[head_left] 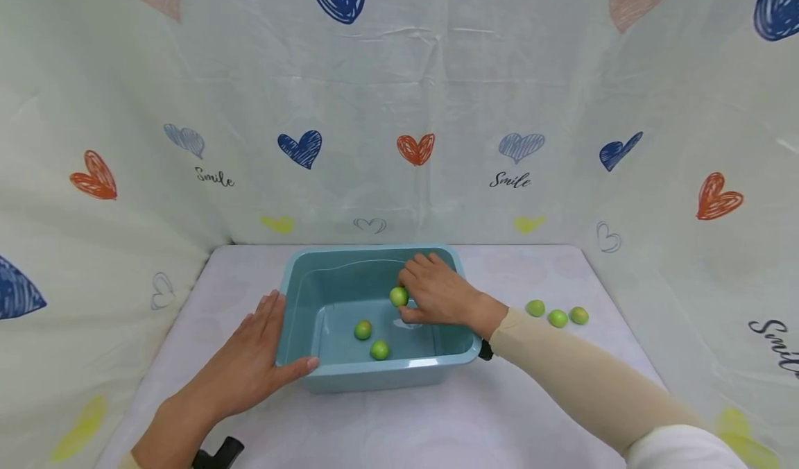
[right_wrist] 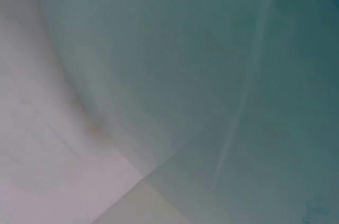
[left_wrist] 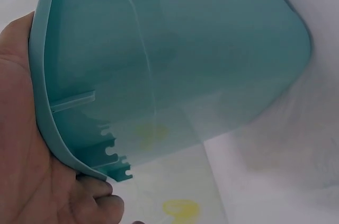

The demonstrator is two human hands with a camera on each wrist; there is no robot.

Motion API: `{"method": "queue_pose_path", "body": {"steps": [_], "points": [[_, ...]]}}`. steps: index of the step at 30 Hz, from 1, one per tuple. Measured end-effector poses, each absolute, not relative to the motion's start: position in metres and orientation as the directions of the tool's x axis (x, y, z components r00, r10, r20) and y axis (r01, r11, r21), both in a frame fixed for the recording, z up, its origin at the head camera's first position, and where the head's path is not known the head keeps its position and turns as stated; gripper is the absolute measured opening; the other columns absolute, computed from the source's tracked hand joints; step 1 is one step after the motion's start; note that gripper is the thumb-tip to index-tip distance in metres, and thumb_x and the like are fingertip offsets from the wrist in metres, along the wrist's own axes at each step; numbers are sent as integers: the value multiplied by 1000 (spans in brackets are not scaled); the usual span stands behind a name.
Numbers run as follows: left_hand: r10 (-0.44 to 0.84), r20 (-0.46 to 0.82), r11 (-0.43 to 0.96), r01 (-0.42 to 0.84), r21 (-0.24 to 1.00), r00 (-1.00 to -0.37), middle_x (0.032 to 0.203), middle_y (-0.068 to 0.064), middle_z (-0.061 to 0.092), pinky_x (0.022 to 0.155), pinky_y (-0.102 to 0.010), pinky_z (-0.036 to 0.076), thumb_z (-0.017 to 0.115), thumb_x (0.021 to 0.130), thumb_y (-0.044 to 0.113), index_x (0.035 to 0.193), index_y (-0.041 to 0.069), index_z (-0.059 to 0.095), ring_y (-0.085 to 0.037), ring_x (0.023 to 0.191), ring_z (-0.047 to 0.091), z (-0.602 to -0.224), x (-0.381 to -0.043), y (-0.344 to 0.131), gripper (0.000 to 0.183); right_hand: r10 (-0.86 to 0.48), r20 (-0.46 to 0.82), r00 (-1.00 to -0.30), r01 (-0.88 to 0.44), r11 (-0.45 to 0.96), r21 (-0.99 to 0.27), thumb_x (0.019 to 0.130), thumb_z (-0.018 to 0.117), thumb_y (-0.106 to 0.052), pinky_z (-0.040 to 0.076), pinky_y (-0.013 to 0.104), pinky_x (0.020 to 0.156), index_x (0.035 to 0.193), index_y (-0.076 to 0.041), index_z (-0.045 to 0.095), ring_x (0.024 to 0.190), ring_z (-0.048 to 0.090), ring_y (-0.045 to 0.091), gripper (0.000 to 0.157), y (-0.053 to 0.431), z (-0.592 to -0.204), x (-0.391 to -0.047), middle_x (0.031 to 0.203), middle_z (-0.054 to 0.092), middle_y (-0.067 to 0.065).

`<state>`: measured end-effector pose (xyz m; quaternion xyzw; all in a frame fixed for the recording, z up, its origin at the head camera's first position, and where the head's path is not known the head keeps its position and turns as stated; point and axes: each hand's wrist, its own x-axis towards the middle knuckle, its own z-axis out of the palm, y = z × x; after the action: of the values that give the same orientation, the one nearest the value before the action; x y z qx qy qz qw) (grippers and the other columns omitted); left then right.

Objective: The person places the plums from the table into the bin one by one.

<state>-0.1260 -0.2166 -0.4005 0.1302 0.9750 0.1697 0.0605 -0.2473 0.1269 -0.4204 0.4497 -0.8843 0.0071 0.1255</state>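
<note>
A light blue plastic basin (head_left: 368, 379) stands on the table in the head view. My left hand (head_left: 252, 358) lies along its left side, fingers extended and thumb on the front rim. The left wrist view has this hand (left_wrist: 32, 128) against the rim of the basin (left_wrist: 185, 49). Reaching over the basin's right part, my right hand (head_left: 440, 292) pinches a small green lime (head_left: 399, 296) between thumb and fingers. Below it on the basin floor lie two more limes, one lime (head_left: 363, 329) left of the other lime (head_left: 379, 350).
Right of the basin, three limes lie on the table: a left lime (head_left: 535, 308), a middle lime (head_left: 558, 318) and a right lime (head_left: 579, 315). A heart-printed curtain (head_left: 362, 191) encloses the table. The right wrist view shows only the basin's blurred wall (right_wrist: 175, 65).
</note>
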Motion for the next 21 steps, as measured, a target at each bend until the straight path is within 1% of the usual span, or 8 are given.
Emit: {"method": "queue_pose_path", "body": {"steps": [7,16,21], "points": [[289,-62,910,254,327,-955,173,-31,14,122,-73,23,57,88,85,165,-10,12,-52,158,19,-400,-126,-218,130,-792,236,-563,-782,603,160,95,67,-48,38,33,79,100,-16,64,89,48,17,32,126,-421,-245,93,59,-3],[297,-56,911,265,316,-953,173,-31,14,123,-73,22,56,88,85,165,-9,12,-52,158,18,-400,-127,-218,129,-784,227,-578,-762,618,193,96,67,-50,40,34,80,100,-17,64,90,50,18,34,125,-421,-244,93,60,-2],[295,-63,910,260,323,-953,173,-31,13,123,-73,22,58,89,84,165,-9,11,-52,158,18,-400,-126,-219,129,-783,246,-571,-756,618,215,96,67,-49,40,34,78,97,-16,64,89,50,18,32,125,-422,-244,92,60,-2]]}}
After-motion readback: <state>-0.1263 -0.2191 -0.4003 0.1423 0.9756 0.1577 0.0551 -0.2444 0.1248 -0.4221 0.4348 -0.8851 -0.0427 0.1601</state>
